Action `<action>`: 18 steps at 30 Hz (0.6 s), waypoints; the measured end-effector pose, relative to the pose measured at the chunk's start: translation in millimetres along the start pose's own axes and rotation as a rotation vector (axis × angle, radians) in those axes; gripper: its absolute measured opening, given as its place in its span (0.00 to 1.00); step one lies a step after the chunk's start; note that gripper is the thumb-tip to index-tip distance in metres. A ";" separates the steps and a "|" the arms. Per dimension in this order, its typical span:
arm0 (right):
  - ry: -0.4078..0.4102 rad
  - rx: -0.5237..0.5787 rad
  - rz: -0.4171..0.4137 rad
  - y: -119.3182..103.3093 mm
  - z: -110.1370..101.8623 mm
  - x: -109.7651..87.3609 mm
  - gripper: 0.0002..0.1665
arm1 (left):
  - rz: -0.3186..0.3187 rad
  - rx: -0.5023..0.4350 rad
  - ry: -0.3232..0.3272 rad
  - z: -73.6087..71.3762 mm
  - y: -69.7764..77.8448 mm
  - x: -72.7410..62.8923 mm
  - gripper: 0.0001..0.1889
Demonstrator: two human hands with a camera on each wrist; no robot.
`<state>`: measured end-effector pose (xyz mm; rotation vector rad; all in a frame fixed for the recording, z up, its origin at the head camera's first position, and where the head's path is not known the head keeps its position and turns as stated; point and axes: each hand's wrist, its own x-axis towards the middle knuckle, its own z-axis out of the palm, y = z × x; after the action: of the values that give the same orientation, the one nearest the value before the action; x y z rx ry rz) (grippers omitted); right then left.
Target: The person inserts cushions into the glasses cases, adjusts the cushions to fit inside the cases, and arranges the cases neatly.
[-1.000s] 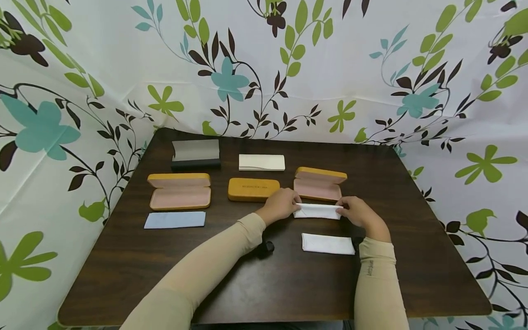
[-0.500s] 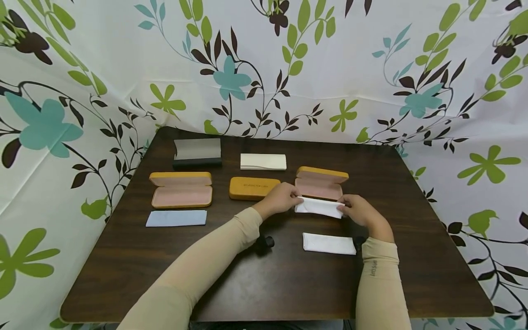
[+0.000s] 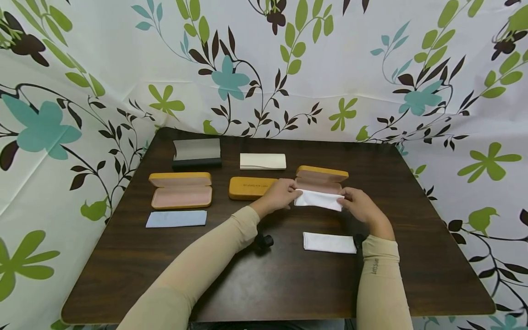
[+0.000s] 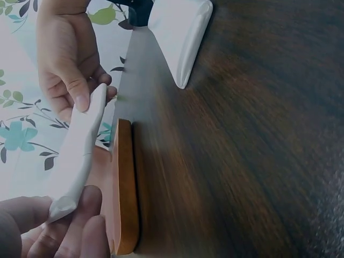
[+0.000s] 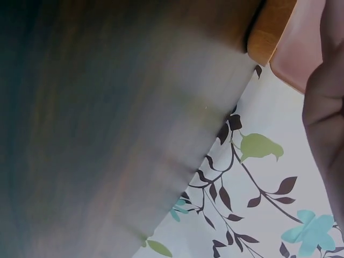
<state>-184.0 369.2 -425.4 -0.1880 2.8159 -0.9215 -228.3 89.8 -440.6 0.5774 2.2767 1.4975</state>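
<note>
A folded white cloth [image 3: 319,200] is stretched level between both hands, in front of the open yellow glasses case [image 3: 321,173] with a pink lining. My left hand [image 3: 277,197] pinches its left end between thumb and fingers. At the right end, my right hand [image 3: 363,207] pinches it the same way. The left wrist view shows the cloth [image 4: 80,150] held up off the table beside the case's edge [image 4: 128,188]. In the right wrist view only part of the right hand [image 5: 327,118] shows, and the cloth is out of sight.
A second folded white cloth [image 3: 329,243] lies nearer the front. A closed yellow case [image 3: 247,188] stands beside the left hand. Farther left are another open yellow case [image 3: 182,196], a light blue cloth [image 3: 176,219] and an open dark case [image 3: 197,162]. A cream folded cloth [image 3: 262,161] lies behind.
Both hands have lifted the white cloth and carried it away from the body, so it now overlaps the front of the open right case in the head view. The other things stay put.
</note>
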 end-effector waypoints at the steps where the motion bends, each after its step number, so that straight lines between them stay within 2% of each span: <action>1: 0.005 0.005 0.000 -0.1 -0.4 0.0 0.05 | 0.000 0.003 0.001 -0.1 0.3 0.4 0.08; 11: 0.038 0.087 0.033 -3.6 -1.7 0.7 0.09 | -0.004 -0.046 0.007 -1.8 0.4 0.9 0.09; 18: 0.044 0.115 0.032 -0.5 0.7 1.8 0.10 | -0.018 -0.127 -0.011 -1.0 0.1 0.6 0.08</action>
<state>-185.5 368.1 -425.9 -0.1080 2.7868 -1.0888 -229.3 89.4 -440.3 0.5261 2.1540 1.6123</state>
